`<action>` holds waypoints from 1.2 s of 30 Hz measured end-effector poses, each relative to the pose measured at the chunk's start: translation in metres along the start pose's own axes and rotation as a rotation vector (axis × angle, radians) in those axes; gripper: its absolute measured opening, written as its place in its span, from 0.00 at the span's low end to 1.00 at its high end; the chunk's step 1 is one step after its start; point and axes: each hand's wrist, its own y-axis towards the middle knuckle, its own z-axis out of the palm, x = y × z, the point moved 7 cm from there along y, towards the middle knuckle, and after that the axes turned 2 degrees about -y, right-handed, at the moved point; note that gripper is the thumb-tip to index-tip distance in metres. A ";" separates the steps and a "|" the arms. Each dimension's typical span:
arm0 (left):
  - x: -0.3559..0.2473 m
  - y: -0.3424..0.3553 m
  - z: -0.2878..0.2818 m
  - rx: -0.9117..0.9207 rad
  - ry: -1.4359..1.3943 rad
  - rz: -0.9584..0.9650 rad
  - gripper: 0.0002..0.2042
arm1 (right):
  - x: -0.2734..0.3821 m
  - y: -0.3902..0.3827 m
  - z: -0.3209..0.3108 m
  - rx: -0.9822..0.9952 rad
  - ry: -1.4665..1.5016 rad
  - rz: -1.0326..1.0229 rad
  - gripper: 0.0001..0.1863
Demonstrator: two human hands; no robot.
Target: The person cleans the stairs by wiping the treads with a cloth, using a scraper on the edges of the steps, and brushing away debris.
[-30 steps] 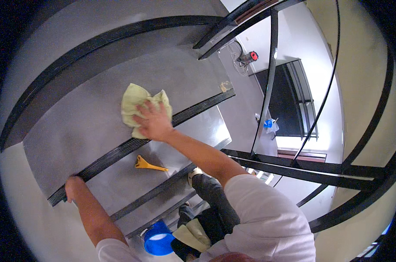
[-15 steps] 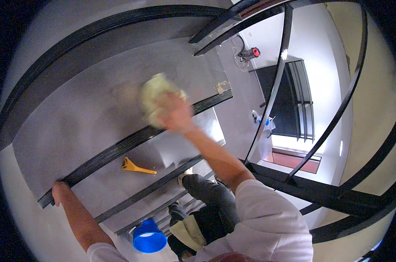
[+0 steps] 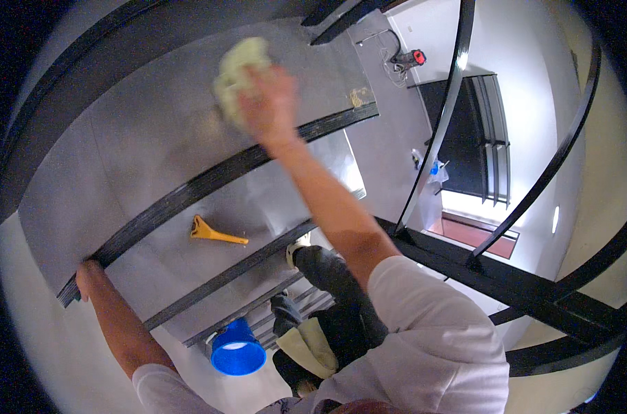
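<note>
My right hand point(image 3: 271, 103), slightly blurred, presses a pale yellow cloth point(image 3: 232, 76) onto the grey stair tread point(image 3: 155, 131). The cloth is bunched under and ahead of the fingers. At the far left end of the same step, my left hand point(image 3: 90, 277) grips the black ribbed edge strip point(image 3: 189, 193); part of its fingers is hidden behind the edge. One step lower lies a yellow scraper point(image 3: 217, 233), apart from both hands.
A blue bucket point(image 3: 237, 348) stands on a lower step at my left. Black metal railing point(image 3: 441, 103) runs along the right side. A worn, tan patch point(image 3: 360, 97) marks the tread's right end. Below, on the floor, is a red-and-black power tool point(image 3: 411, 59) with a cord.
My right hand and the cloth have moved farther up and away across the tread. My left hand keeps its hold on the step's edge. The whole view has shifted slightly.
</note>
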 end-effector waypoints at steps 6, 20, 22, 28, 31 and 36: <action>0.059 -0.022 0.001 -0.408 -0.520 -0.369 0.16 | 0.078 -0.160 0.010 0.262 0.167 0.186 0.23; -0.117 -0.222 -0.041 -0.757 -0.885 0.676 0.17 | 0.001 -0.306 0.074 0.956 0.257 0.262 0.14; -0.113 -0.223 -0.045 -0.747 -0.774 0.576 0.17 | -0.030 -0.313 0.022 0.892 0.210 0.556 0.12; -0.116 -0.220 -0.043 -0.728 -0.718 0.540 0.17 | -0.109 -0.229 -0.121 -0.063 0.247 0.959 0.13; -0.123 -0.229 -0.048 -0.654 -0.718 0.552 0.18 | -0.149 -0.187 -0.114 -0.018 0.136 1.031 0.12; -0.125 -0.228 -0.045 -0.620 -0.724 0.551 0.18 | -0.148 -0.113 -0.096 0.101 -0.233 0.833 0.22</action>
